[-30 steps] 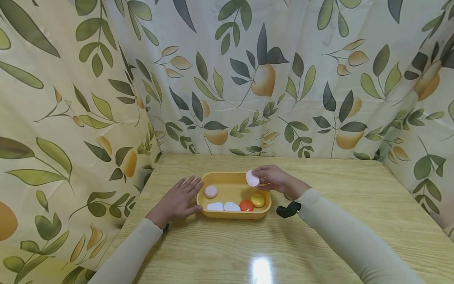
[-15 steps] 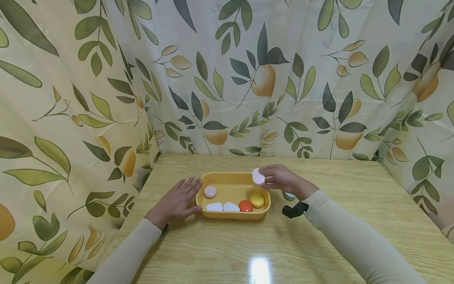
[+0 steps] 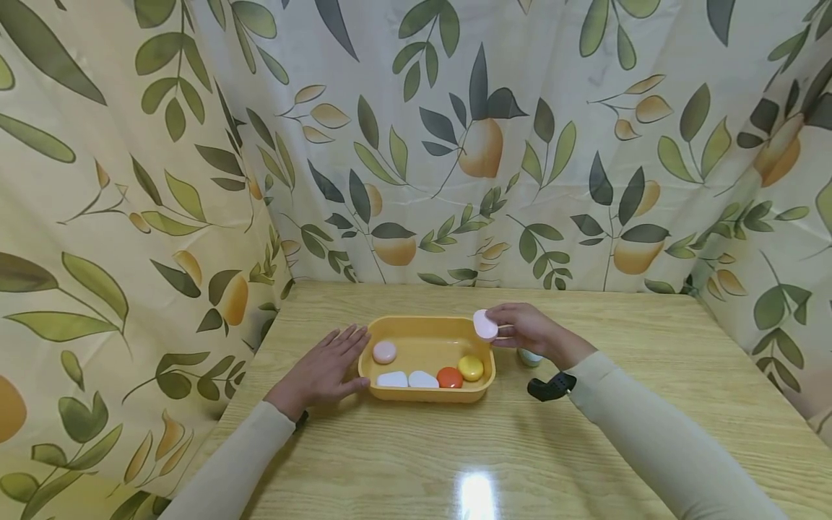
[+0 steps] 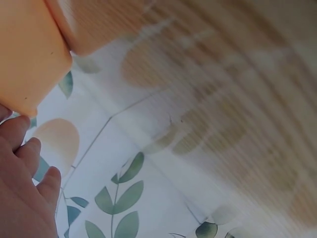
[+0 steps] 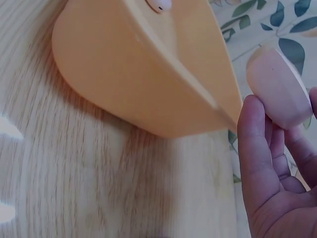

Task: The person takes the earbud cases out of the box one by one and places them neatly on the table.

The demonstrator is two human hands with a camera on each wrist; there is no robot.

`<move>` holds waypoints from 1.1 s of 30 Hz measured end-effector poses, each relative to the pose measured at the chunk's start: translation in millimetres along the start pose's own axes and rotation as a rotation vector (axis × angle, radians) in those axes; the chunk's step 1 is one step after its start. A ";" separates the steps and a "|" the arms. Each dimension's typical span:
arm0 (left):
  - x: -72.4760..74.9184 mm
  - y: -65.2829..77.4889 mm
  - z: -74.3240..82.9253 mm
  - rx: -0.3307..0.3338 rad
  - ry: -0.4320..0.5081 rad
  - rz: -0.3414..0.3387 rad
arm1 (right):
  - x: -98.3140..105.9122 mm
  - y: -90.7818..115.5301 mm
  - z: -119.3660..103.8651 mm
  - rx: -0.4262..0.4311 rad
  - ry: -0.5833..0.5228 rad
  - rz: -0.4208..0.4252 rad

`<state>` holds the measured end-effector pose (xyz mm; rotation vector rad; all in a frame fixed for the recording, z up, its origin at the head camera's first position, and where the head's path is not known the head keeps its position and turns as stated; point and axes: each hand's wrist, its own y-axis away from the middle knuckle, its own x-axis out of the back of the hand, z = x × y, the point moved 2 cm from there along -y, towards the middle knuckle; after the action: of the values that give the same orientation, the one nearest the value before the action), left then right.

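A yellow tray (image 3: 416, 394) with rounded corners stands on the table. Between thumb and fingers, my right hand (image 3: 533, 331) pinches a pale pink rounded block (image 3: 485, 326) over the tray's right rim. The right wrist view shows this pale pink block (image 5: 280, 88) from its side, thick and smooth. My left hand (image 3: 325, 367) lies with straight, slightly spread fingers against the tray's left end. Inside the tray are a pink round piece (image 3: 384, 352) at left, two white pieces (image 3: 422, 379) along the near wall, a red-orange piece (image 3: 450, 378) and a yellow piece (image 3: 471, 367) at right.
Right of the tray, a small pale rounded item (image 3: 529, 357) stands partly hidden behind my right hand. A wooden table (image 3: 403, 462) spreads around the tray. Leaf-patterned curtains (image 3: 416, 144) hang along its back and sides.
My right hand has moved a little to the right with the pale pink block, from above the tray to its right rim. The small pale item beside it shows more. The left hand stays put.
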<state>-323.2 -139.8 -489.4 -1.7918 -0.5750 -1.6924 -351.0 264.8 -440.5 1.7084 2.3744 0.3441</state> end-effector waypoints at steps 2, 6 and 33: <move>-0.1 0.0 -0.1 0.000 0.000 0.003 | 2.5 0.8 1.1 0.004 -0.006 0.003; 0.1 -0.3 0.0 -0.003 0.003 0.012 | 8.5 4.4 3.1 0.021 -0.015 -0.001; 0.3 0.7 1.4 0.000 0.044 0.028 | 46.1 26.0 23.4 0.004 -0.041 0.058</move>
<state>-321.7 -139.3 -489.2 -1.7501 -0.5279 -1.7091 -335.2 318.3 -456.1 1.7712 2.3027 0.3096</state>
